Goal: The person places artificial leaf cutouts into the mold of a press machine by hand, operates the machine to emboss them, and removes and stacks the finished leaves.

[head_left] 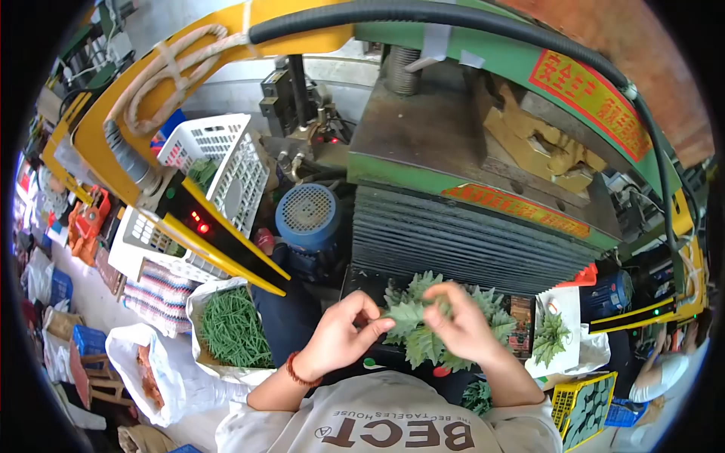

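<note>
Low in front of my body, my left hand (pixel 343 332) has a beaded bracelet at its wrist. Its thumb and forefinger pinch the end of a pale green, jagged-edged leaf (pixel 405 317). My right hand (pixel 462 326) is on the other side, its thumb and fingers curled around the same leafy piece; the exact grip is partly hidden. Beneath and behind both hands lies a pile of similar green leaves (pixel 427 346) on the dark machine bed. A separate leaf sprig (pixel 551 337) rests on a white surface to the right.
A large green press (pixel 423 128) with black bellows (pixel 461 234) stands ahead. Yellow-and-black sensor bars (pixel 226 245) flank it. To the left are a sack of green stems (pixel 234 328), a white crate (pixel 242 181) and a blue motor (pixel 306 211). A yellow crate (pixel 563 404) and another person (pixel 664 374) are right.
</note>
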A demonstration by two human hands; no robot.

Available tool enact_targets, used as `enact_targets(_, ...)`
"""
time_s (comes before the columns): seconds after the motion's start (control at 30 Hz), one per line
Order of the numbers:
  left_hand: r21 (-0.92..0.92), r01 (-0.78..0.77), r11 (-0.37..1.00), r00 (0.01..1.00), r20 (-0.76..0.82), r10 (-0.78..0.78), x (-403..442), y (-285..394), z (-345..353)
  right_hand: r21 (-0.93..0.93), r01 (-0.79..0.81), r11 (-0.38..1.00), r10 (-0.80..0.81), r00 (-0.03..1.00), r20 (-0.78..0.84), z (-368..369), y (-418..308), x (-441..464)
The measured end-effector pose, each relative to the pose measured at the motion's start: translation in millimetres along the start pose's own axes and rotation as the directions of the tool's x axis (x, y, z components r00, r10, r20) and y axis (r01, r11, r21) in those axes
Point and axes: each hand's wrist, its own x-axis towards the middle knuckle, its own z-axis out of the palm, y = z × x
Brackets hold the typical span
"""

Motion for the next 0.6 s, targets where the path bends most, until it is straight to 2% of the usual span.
enact_targets(0.03,-0.004,-0.011,1.000,1.000,0.019,0.011,0.3,3.4,2.6,-0.036,0.104,0.994,-0.104,0.995,0.003,3.2,5.7,-1.1)
enact_targets(0.07,-0.126,0.006,0.992,1.000,-0.001,-0.006,0.0,4.9,6.2,-0.074,0.200,0.977,-0.200,0.980,0.007,5.6,13.8,-3.8)
enact_targets(0.1,-0.248,0.026,0.968,0.999,-0.011,-0.030,-0.4,5.3,10.6,-0.084,0.182,0.980,-0.185,0.983,-0.020,5.1,15.1,-6.6)
enact_targets(0.17,-0.478,0.078,0.875,0.996,-0.006,-0.091,-0.2,7.3,21.1,0.011,0.023,1.000,-0.024,0.997,0.077,1.9,16.7,-13.3)
enact_targets(0.2,-0.483,0.088,0.871,0.996,0.031,-0.083,-0.2,10.7,26.0,0.005,0.004,1.000,-0.004,0.999,0.044,1.3,18.2,-17.1)
enact_targets(0.33,-0.245,-0.036,0.969,0.996,0.071,0.055,-1.5,27.6,35.3,0.116,0.303,0.946,-0.293,0.951,-0.094,3.6,23.2,-25.9)
enact_targets(0.53,-0.229,0.011,0.973,0.983,0.181,0.032,11.6,30.9,45.2,0.063,0.353,0.933,-0.336,0.922,-0.194,-8.3,24.9,-40.6)
enact_targets(0.6,0.041,-0.359,0.932,0.923,0.163,0.348,10.1,27.7,49.9,0.178,0.280,0.943,-0.254,0.955,-0.156,-13.3,27.1,-41.6)
